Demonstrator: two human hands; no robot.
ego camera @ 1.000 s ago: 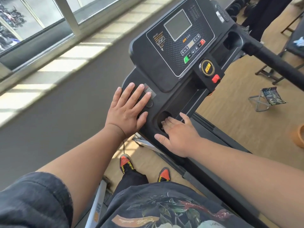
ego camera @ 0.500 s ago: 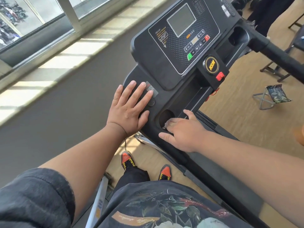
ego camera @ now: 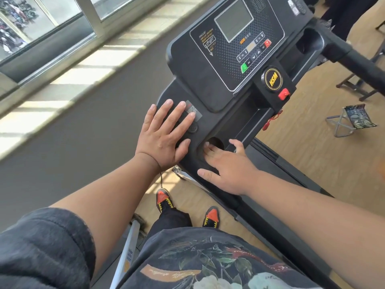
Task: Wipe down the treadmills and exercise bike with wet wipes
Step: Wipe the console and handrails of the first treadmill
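The treadmill (ego camera: pixel 210 84) console fills twelve to three o'clock. The left hand (ego camera: pixel 164 136) is pressed flat, fingers spread. The cup recess (ego camera: pixel 215 142) is being scrubbed by the right hand (ego camera: pixel 227 170); any wipe is hidden. Next, the display panel (ego camera: pixel 234 19) probably needs covering.

Lit by daylight through a window (ego camera: pixel 48 28) with a pale metal frame, upper left. Beyond the glass, blurred parked bikes or scooters, too unclear to name. Below the window, a broad sill (ego camera: pixel 68 80) crossed by bright bands of sun and shadow. Under the sill, a plain grey wall (ego camera: pixel 87 147) in shade. Floored in light wood-look flooring (ego camera: pixel 312 147), sunlit in a patch near the wall. On the right, a small folding stool (ego camera: pixel 352 118) with a metal frame and a dark leaf-print seat. Further back, dark legs of other furniture (ego camera: pixel 358 86), cut by the edge.
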